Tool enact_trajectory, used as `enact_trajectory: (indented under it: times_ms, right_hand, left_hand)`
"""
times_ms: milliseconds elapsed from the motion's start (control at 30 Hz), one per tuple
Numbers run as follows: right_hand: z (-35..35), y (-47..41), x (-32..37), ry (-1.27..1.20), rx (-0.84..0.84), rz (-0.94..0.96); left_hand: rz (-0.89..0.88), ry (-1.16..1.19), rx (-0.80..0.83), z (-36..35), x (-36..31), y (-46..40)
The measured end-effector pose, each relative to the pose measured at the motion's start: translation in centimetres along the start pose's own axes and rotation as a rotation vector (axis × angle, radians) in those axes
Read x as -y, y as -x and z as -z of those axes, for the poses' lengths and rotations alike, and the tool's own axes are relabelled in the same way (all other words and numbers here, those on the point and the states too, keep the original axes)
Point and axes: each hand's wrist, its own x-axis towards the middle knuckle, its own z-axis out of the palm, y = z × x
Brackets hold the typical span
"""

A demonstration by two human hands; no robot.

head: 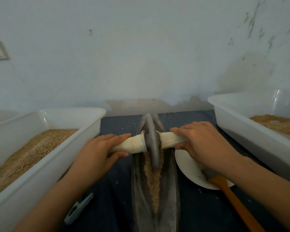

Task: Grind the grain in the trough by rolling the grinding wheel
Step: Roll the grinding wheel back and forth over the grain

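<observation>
Grinding wheel (152,144), a dark grey metal disc, standing upright on its edge in the long grey boat-shaped trough (172,195), exactly between the two hands. Left hand (97,148) and right hand (203,141) both curled tight around the cloth-wrapped white axle (134,144), one on each side, probably to press evenly and keep the disc from tipping. Crushed tan grain (153,181) lying along the groove, nearer to the body than the hands. White plastic tub of grain (45,148) just outside the left hand; white plate (189,166) and orange wooden spatula (233,198) under the right wrist, likely for scooping later.
</observation>
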Motion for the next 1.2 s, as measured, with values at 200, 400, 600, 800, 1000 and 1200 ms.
enact_trajectory:
  times_ms: [200, 400, 600, 800, 1000, 1200]
  right_hand:
    - [3.9, 1.2, 0.9, -0.053, 0.176, 0.121]
    - [6.4, 2.5, 1.4, -0.103, 0.283, 0.152]
    - [1.1, 0.2, 0.6, -0.022, 0.051, 0.018]
    - [0.6, 0.1, 0.2, -0.011, 0.026, 0.042]
    - [5.8, 2.4, 1.3, -0.111, 0.222, 0.172]
    - [5.3, 2.0, 1.2, -0.163, 0.223, 0.117]
  left_hand:
    - [0.083, 0.369, 0.276, 2.4, 0.7, 1.0]
    - [0.015, 0.439, 0.465, 4.1, 0.5, 1.6]
    - [0.055, 0.163, 0.110, 0.7, 0.4, 0.3]
    - [0.004, 0.084, 0.046, 0.3, 0.4, -0.1]
    - [0.060, 0.477, 0.436, 3.5, 1.0, 1.4]
    - [0.044, 0.409, 0.416, 3.4, 0.7, 1.4]
